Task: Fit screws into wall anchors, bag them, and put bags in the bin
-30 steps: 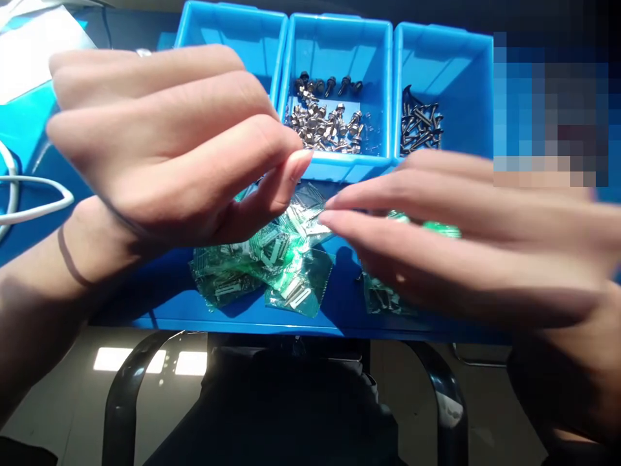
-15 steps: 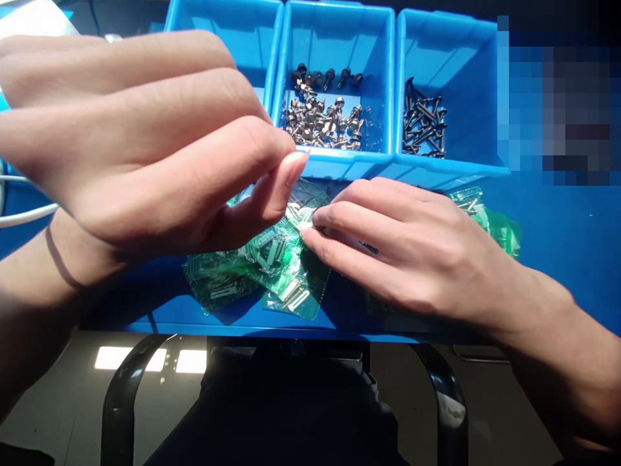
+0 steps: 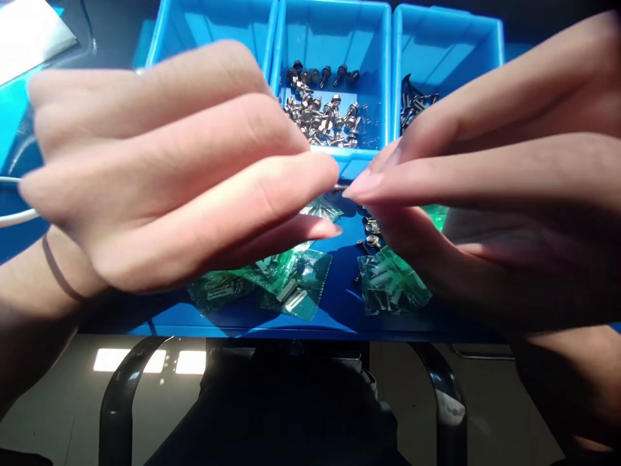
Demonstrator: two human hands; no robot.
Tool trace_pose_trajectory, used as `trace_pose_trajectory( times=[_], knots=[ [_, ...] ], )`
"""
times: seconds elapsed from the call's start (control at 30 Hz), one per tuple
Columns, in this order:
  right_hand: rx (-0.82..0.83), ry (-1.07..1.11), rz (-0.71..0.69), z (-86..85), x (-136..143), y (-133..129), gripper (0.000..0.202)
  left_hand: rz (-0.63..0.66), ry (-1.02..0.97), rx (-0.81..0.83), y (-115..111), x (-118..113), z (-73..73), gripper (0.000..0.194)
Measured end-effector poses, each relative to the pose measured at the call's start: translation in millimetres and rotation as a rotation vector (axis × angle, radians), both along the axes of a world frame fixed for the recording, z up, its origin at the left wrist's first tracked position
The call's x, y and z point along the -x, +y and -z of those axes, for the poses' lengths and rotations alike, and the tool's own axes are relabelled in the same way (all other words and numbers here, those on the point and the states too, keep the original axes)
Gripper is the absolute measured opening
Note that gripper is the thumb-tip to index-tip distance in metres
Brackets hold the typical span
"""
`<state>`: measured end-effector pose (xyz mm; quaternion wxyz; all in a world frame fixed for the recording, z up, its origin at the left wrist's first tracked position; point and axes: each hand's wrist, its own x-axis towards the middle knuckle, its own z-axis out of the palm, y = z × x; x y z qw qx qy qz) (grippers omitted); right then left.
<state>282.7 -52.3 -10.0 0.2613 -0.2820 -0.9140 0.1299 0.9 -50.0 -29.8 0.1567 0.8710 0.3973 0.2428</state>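
Observation:
My left hand (image 3: pixel 179 175) is raised over the green packets, its thumb and index finger apart with nothing visible between them. My right hand (image 3: pixel 475 188) is level with it, fingertips pinched together. A small metal screw (image 3: pixel 341 188) pokes out of the right fingertips toward the left index finger. Below the hands lie green plastic packets (image 3: pixel 303 285) with metal parts and white pieces inside, and another green packet (image 3: pixel 392 281) is under my right hand. Loose screws (image 3: pixel 372 236) lie beside my right thumb.
Three blue bins stand at the back: the left bin (image 3: pixel 218 26), the middle bin with hex-head screws (image 3: pixel 323 120), and the right bin with black screws (image 3: pixel 412 103). A white cable (image 3: pixel 17 217) is at the left. The blue table's front edge (image 3: pixel 291 333) runs below.
My right hand has risen from the packets, turned, and now pinches a screw. My left hand has moved right, and its thumb and index finger have parted. Packets and loose screws on the right are uncovered.

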Motion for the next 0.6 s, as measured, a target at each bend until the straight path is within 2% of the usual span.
trace_pose_trajectory(
  times=[0.07, 0.1, 0.13, 0.2, 0.3, 0.37, 0.5, 0.6],
  knots=[
    [-0.016, 0.085, 0.040, -0.2, 8, -7, 0.008, -0.003, -0.009, -0.004, -3, 5, 4.5, 0.052],
    [0.036, 0.057, 0.059, 1.6, 12, -13, 0.011, 0.005, -0.006, -0.020, -3, 7, 7.0, 0.052],
    [0.014, 0.065, 0.217, 4.3, 17, -20, 0.017, 0.024, 0.004, -0.053, -2, 8, 9.7, 0.051],
    [-0.038, -0.036, 0.212, 11.4, 20, -30, 0.024, 0.109, 0.038, -0.176, 3, 11, 14.8, 0.048],
    [-0.095, -0.086, 0.182, 22.7, 10, -35, 0.038, 0.257, 0.061, -0.417, 11, 15, 20.8, 0.062],
    [-0.130, -0.070, 0.190, 28.5, 2, -33, 0.041, 0.315, 0.046, -0.492, 15, 17, 22.1, 0.064],
    [-0.137, -0.026, 0.205, 31.9, 0, -31, 0.041, 0.284, 0.046, -0.398, 7, 16, 16.2, 0.054],
    [0.069, -0.032, 0.217, 27.5, 8, -30, 0.040, 0.156, 0.050, -0.268, -6, 11, 8.2, 0.052]
  ],
)
